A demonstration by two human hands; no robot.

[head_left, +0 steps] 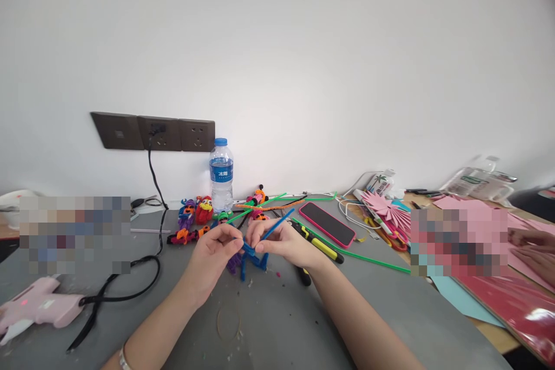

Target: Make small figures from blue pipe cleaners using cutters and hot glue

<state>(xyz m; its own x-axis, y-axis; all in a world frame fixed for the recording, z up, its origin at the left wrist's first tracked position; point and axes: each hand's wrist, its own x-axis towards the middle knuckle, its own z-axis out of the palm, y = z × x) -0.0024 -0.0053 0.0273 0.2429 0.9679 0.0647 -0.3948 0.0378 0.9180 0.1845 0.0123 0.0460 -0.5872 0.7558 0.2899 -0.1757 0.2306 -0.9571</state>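
Matte grey surface (368, 315), one smooth pink glue gun (50, 306) near left, one slim straight blue stem (280, 224) pinched between fingers of left hand (215, 250) and right hand (284, 241), jutting up past the latter, then one flat pink-edged phone (327, 224), one clear plastic bottle (221, 185), three dark rectangular wall plates (173, 134).

Blue stem (280, 224) (part hidden), glue gun (47, 304) cropped
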